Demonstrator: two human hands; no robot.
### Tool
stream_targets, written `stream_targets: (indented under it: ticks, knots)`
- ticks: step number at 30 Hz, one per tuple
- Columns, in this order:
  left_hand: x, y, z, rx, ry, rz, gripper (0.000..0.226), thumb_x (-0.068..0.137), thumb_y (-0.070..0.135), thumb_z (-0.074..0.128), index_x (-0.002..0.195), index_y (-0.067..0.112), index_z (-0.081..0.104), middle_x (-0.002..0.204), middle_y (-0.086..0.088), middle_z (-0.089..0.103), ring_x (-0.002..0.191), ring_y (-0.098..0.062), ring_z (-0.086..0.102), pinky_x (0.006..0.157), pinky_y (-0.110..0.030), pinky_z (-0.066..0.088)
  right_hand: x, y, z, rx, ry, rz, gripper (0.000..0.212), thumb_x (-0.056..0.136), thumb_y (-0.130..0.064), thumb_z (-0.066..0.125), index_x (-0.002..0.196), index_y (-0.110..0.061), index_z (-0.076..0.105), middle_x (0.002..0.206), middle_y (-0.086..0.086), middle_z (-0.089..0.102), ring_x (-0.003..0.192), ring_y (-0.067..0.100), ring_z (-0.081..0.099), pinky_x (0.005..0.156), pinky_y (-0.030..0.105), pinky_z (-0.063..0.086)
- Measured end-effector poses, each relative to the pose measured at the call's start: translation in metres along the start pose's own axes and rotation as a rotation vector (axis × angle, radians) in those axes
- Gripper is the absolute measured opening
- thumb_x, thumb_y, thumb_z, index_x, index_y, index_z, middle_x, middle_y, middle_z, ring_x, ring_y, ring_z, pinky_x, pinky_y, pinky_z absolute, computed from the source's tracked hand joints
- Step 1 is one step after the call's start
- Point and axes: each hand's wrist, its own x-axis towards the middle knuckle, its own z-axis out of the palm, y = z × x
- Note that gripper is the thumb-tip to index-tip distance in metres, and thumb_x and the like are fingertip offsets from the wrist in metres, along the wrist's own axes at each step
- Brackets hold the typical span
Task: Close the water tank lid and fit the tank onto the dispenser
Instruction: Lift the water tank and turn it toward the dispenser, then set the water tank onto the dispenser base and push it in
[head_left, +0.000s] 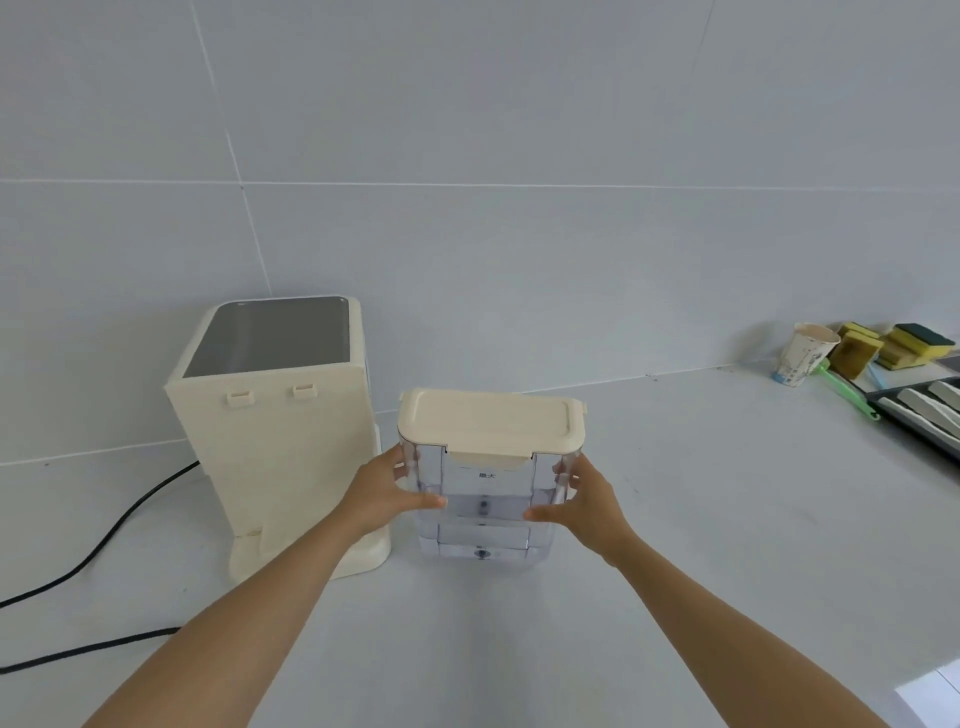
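Head view shows us a clear water tank (485, 499) standing upright on the pale bench (675, 545) at the centre of the frame, its cream lid (488, 418) lying flat and shut across the top, with the front latch tab folded down over the rim. We see the left hand (387, 493) pressed against the tank's left wall and the right hand (582, 501) against its right wall; the fingers (426, 501) of each hand wrap round the front corners, clamped on the tank from both sides. Just beside the tank, at the left of the frame, stands the cream dispenser (275, 431) with a dark grey top panel, its back face turned toward us and showing two small clips near the top; the tank is not mounted on it. A black cable (104, 540) runs from behind the dispenser toward the lower left edge. In the upper right of the frame we note a paper cup (802, 353), yellow-green sponges (904, 345) and a green-handled brush (847, 387) against the tiled wall (467, 156).
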Motion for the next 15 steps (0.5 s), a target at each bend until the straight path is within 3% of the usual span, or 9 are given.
stream_targets:
  ticks: [3,7,11,15]
  knots:
    - [-0.009,0.007,-0.018,-0.011,0.063,0.032,0.064,0.060,0.017,0.083,0.115,0.025,0.050,0.125,0.001,0.052,0.127,-0.020,0.042,0.093,-0.025,0.034,0.004,-0.021,-0.001,-0.009,-0.021,-0.055,0.085,0.057,-0.016,0.085,0.130,-0.009,0.041,0.107,-0.003,0.050,0.104,0.017,0.048,0.080,0.026,0.037]
    - [-0.023,0.021,-0.048,0.026,0.157,0.069,0.065,0.058,0.022,0.083,0.116,0.023,0.054,0.116,0.005,0.054,0.116,-0.018,0.049,0.095,-0.027,0.036,0.010,-0.055,0.004,0.012,-0.068,-0.119,0.091,0.057,-0.016,0.085,0.135,-0.018,0.038,0.107,-0.002,0.051,0.105,0.017,0.050,0.081,0.027,0.040]
    - [-0.041,0.032,-0.078,0.034,0.240,0.080,0.055,0.044,0.034,0.085,0.092,0.033,0.057,0.097,0.014,0.059,0.100,-0.018,0.056,0.087,-0.028,0.039,0.016,-0.087,0.015,0.007,-0.119,-0.177,0.092,0.055,-0.020,0.086,0.134,-0.018,0.038,0.105,-0.002,0.053,0.100,0.017,0.051,0.081,0.027,0.042]
    - [-0.059,0.036,-0.106,0.011,0.342,0.060,0.063,0.039,0.036,0.082,0.096,0.034,0.054,0.099,0.007,0.061,0.100,-0.019,0.057,0.087,-0.028,0.040,0.020,-0.118,0.030,-0.012,-0.179,-0.243,0.091,0.055,-0.021,0.086,0.133,-0.016,0.039,0.103,-0.001,0.054,0.094,0.017,0.052,0.078,0.026,0.040]
